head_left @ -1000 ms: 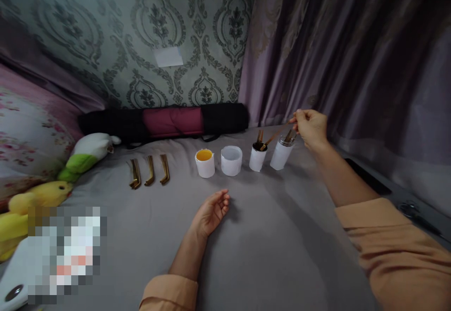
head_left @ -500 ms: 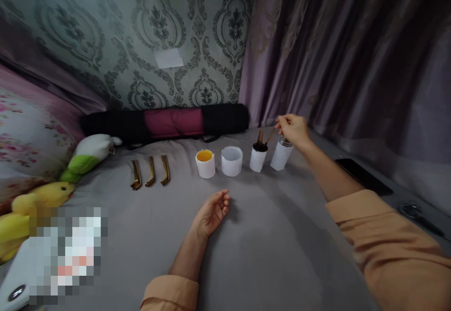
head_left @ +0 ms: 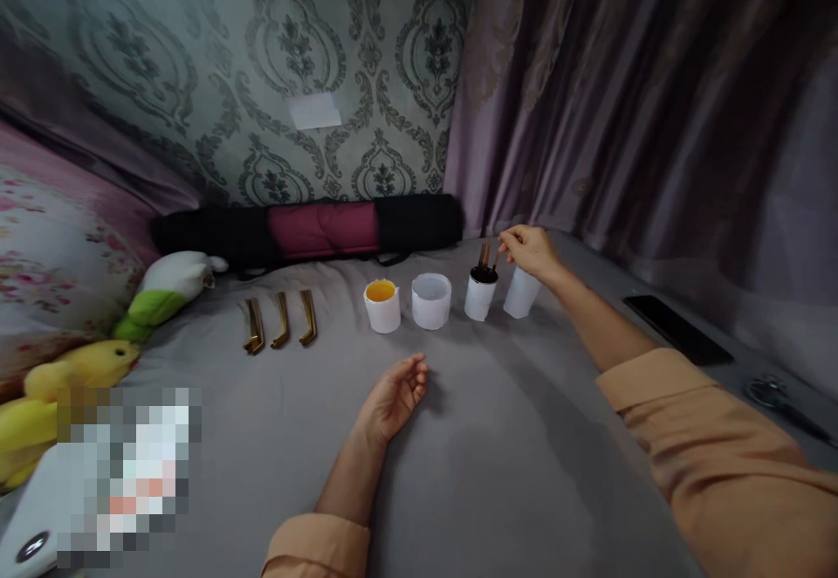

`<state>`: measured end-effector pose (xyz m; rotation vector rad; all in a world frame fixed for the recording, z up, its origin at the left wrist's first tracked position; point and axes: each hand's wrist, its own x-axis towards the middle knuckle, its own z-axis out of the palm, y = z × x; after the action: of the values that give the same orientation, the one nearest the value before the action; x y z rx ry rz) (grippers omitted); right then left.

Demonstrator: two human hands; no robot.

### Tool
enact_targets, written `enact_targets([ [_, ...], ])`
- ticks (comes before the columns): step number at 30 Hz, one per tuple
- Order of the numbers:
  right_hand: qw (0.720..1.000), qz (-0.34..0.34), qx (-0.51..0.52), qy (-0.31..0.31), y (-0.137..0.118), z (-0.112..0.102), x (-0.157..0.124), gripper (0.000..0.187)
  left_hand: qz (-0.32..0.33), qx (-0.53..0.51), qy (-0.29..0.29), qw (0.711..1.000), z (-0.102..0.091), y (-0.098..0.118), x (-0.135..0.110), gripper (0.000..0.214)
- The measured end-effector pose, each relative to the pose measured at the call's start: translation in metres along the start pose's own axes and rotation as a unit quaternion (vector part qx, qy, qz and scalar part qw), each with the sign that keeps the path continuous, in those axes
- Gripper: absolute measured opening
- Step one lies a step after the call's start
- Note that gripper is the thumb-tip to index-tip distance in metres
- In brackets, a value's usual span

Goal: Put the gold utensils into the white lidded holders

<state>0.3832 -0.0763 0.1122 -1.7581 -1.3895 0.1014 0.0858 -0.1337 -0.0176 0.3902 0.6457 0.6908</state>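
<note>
Sleeves of tan cloth lay nearest, below the grip on either side, and the left one led to the left hand, which rested on the grey sheet below and left of that grip, fingers loosely curled with nothing visible in them. Farther out, well to the right of the grip, lay a dark phone-like slab. Three clusters of bent golden pieces lay far to its left, their angled ends toward the wearer. Between them and the grip stood a yellow-lined tub and, just beside it, a pale tub. The dark-mouthed can stood upright just below the grip and slightly left, with a few other sticks rising from it; a white can stood below and right, its top hidden by the right hand. That hand, much the nearer to both cans, had its fingertips pinched on a thin brown stick. The stick's long axis ran steeply down and leftward from the pinch to the dark mouth, seemingly the relation that mattered most; how deep its lower end sat could not be told. Beyond the grip, leftward, lay a black and maroon roll, before the patterned wall.
</note>
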Motion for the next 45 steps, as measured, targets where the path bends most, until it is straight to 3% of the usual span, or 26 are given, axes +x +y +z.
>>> enact_targets([
  [18,0.997,0.014,-0.016,-0.07,0.009,0.013,-0.003,0.02,0.0,-0.001,-0.004,1.0,-0.001,0.0,0.0,0.016],
  [45,0.996,0.069,0.004,-0.056,0.012,0.025,-0.008,0.019,-0.001,0.0,-0.003,1.0,0.002,0.0,0.0,0.014],
])
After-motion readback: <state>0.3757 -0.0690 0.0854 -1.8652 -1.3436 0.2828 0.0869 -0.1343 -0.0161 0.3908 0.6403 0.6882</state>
